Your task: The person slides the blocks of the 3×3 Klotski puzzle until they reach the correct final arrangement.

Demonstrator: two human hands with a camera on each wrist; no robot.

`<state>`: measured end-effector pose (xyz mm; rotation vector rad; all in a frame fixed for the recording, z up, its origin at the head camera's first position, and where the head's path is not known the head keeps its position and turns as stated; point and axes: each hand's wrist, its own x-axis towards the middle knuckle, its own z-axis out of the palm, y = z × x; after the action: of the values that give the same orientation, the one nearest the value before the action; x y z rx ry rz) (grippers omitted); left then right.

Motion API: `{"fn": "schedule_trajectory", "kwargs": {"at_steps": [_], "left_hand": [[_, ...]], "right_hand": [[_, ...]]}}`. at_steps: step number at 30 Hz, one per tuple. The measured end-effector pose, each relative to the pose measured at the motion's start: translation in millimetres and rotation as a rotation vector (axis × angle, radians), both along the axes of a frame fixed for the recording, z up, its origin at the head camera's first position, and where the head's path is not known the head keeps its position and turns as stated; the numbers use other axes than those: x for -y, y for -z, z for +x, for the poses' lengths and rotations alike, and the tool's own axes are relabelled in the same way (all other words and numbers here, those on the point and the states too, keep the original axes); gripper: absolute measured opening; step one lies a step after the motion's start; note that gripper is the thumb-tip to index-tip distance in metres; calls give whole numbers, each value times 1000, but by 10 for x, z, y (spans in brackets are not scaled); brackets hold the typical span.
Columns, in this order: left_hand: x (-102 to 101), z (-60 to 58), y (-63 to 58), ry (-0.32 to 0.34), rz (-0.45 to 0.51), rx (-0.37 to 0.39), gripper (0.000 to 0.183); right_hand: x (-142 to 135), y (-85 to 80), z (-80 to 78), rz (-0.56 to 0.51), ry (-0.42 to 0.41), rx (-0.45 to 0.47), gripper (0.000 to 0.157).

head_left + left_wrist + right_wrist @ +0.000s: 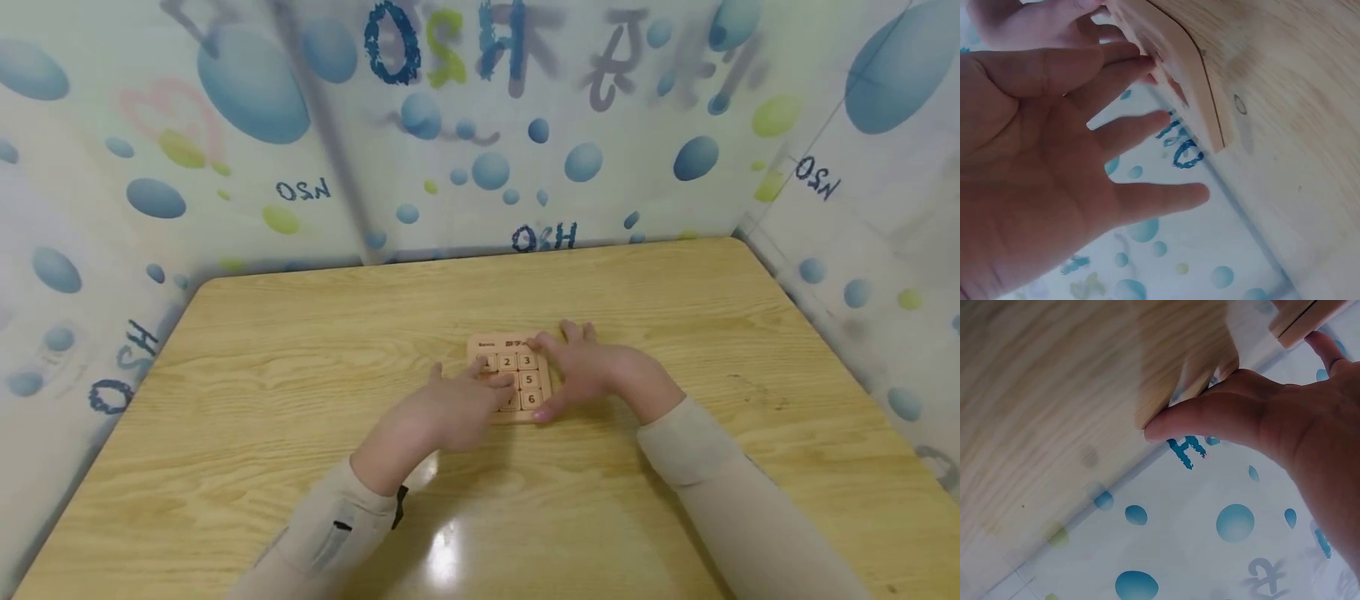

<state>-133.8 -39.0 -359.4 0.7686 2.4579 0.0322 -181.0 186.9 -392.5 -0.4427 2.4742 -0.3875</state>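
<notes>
A wooden number slide puzzle (528, 380) lies flat near the middle of the table, its square tiles marked with dark digits. Over its left part reaches my left hand (457, 410), fingers spread and fingertips at the tiles, hiding several of them. My right hand (588, 367) holds the board's right side, thumb at the lower right corner and a finger at the upper right. In the left wrist view, the left palm (1047, 156) faces the camera beside the board's rim (1200, 81). The right wrist view shows only a corner of the puzzle (1310, 319).
The wood-grain table (300, 333) extends around both hands. Behind it and at both sides stand pale walls (465, 217) patterned with blue and green drops. Light sleeves (720, 467) cover both forearms, and a black strap piece (400, 507) sticks out at the left cuff.
</notes>
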Motion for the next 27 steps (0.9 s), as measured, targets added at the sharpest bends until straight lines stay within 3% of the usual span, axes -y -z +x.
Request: {"fn": "schedule_trajectory", "kwargs": {"at_steps": [8, 16, 20, 27], "left_hand": [[11, 201, -91, -20, -115, -25, 54], [13, 101, 13, -49, -114, -50, 63], [-22, 110, 61, -4, -98, -91, 62], [-49, 279, 45, 44, -46, -100, 66]], "right_hand": [[-8, 21, -5, -5, 16, -1, 115], [-4, 41, -9, 2, 7, 2, 115], [-13, 58, -6, -2, 20, 10, 115], [2, 23, -3, -6, 23, 4, 115]]}}
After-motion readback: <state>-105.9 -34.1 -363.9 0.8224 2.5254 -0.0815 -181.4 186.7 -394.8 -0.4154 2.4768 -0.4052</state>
